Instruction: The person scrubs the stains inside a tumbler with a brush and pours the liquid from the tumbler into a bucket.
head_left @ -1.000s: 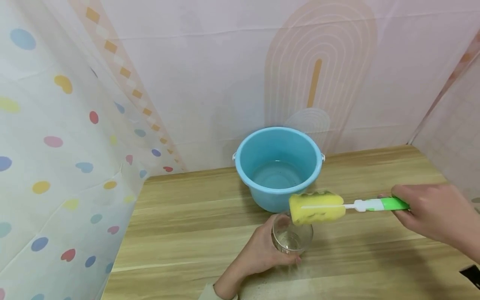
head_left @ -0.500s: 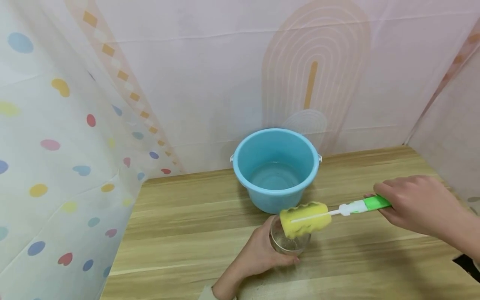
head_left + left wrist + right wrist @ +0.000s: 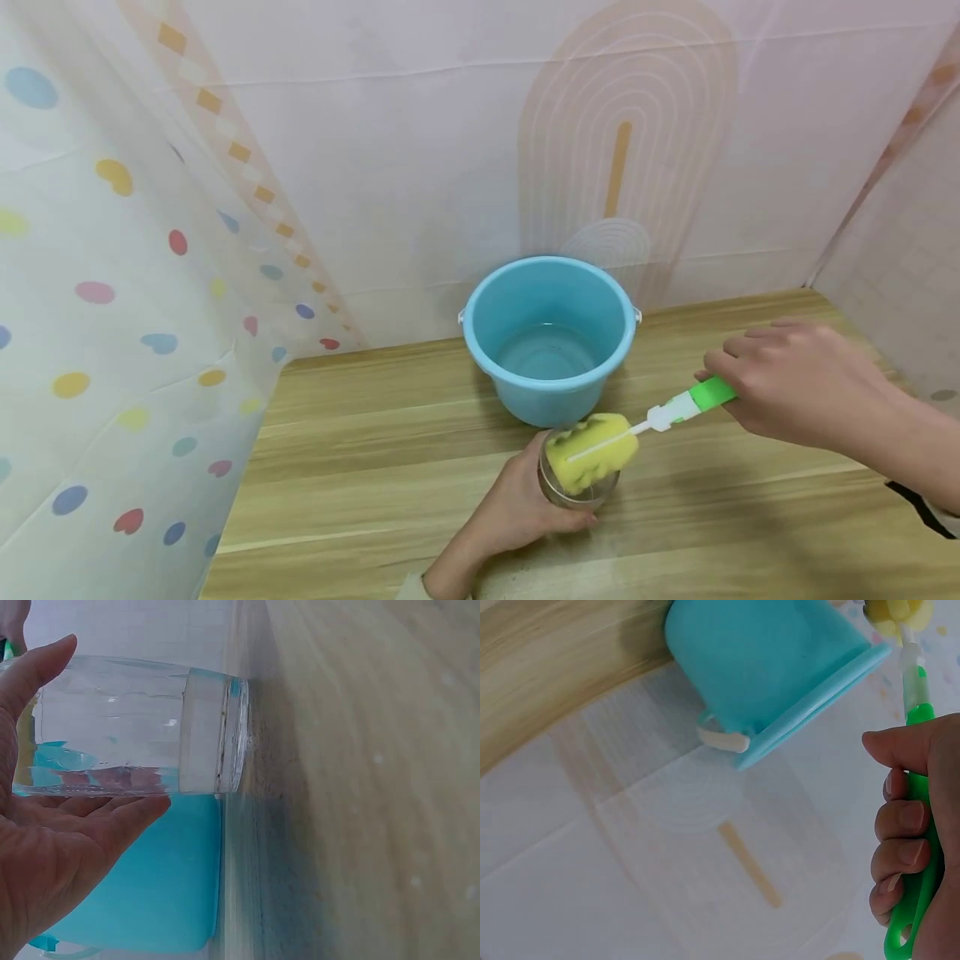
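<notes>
My left hand (image 3: 517, 504) holds a clear glass jar (image 3: 127, 712) upright on the wooden table, thumb on one side and fingers on the other. In my right hand (image 3: 806, 396) is a bottle brush (image 3: 592, 454) with a yellow sponge head, white neck and green handle. The right wrist view shows its fingers curled round the green handle (image 3: 919, 900). Slanting down to the left, the sponge head sits at the jar's mouth and covers much of the opening. Whether its tip is inside the rim is hard to tell in the head view.
A light blue bucket (image 3: 547, 404) stands just behind the jar, with shallow water (image 3: 547, 354) at its bottom. Patterned cloth (image 3: 420, 192) hangs along the back and sides of the wooden table (image 3: 360, 467).
My right hand has moved left with the bottle brush and tilted it more steeply. The sponge head has come down to the jar's mouth. My left hand keeps the jar in place.
</notes>
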`<state>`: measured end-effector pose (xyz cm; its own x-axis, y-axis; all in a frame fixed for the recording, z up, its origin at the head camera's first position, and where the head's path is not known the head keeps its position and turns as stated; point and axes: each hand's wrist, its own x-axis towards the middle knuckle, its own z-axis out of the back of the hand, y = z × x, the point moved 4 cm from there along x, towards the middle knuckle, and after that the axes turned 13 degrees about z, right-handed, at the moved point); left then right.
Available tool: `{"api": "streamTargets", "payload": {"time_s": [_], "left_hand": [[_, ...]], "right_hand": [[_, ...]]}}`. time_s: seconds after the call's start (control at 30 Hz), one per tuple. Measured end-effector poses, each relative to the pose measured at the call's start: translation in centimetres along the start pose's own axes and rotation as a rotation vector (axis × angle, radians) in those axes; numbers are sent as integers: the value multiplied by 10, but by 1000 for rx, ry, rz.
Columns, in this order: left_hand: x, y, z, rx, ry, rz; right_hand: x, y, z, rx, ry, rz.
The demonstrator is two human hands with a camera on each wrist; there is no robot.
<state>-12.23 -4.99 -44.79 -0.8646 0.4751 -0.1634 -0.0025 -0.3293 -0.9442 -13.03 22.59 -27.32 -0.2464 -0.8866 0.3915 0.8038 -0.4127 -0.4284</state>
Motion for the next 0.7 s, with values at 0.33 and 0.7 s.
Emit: {"api": "streamTargets", "payload": {"time_s": [0.33,0.7], "left_hand": [[0,-1,-2,32,-11,36],[1,-1,-3,18,-1,47]], "right_hand": [[27,10,4,-57,2,100],[60,21,2,-247,109,246]]}}
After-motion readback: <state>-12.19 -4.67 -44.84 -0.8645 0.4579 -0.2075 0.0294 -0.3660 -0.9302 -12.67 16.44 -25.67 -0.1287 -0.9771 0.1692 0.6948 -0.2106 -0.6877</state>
